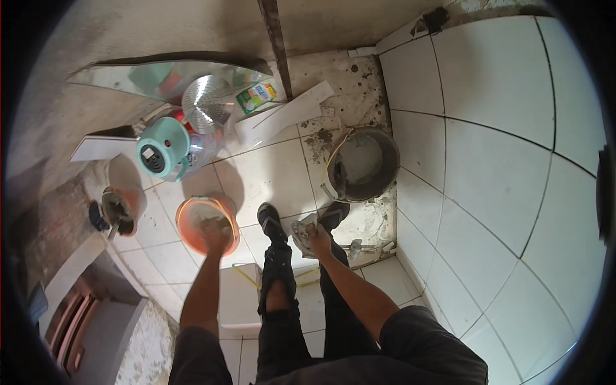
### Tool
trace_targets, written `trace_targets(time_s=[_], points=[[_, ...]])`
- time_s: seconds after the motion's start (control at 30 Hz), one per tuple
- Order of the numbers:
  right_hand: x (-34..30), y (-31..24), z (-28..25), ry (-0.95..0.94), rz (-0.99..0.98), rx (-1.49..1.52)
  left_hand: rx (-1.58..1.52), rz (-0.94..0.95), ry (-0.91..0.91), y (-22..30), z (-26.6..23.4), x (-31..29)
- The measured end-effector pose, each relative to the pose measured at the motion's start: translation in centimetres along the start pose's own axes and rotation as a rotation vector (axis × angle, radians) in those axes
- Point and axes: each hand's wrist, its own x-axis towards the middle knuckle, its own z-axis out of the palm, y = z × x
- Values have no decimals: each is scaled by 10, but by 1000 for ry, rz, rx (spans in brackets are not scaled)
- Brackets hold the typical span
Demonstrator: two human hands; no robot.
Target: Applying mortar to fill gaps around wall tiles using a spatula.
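My left hand (217, 239) reaches down into an orange bucket (181, 224) on the left. Its fingers are at the grey, murky contents, and I cannot make out whether they are apart or closed. In front of my right leg, my right hand (317, 242) grips a crumpled greyish-white rag (302, 234). A large dark bucket (389, 183) with grey liquid stands beyond it, next to the tiled wall. Some dark tool or cloth hangs at its near left rim.
A smaller orange bucket (136, 212) with grey mortar sits at the far left. Behind are a turquoise-lidded container (163, 142), a perforated metal disc (206, 102), a green packet (256, 96) and white tile offcuts (285, 122). Loose tiles (239, 292) lie beside my legs.
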Motion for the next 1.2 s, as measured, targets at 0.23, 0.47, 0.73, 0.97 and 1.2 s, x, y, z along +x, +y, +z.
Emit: trace_targets(time_s=[0.23, 0.47, 0.73, 0.97, 1.2], points=[[54, 36, 61, 43, -408, -165, 325, 192, 95, -31, -75, 88], [63, -35, 24, 577, -283, -113, 294, 217, -104, -96, -101, 73], [133, -52, -64, 409, -52, -594, 219, 429, -465, -96, -107, -15], [152, -63, -95, -4, 75, -734, 17, 264, -105, -63, -148, -31], [150, -38, -100, -42, -148, -638, -286, 93, -150, 27, -171, -47]])
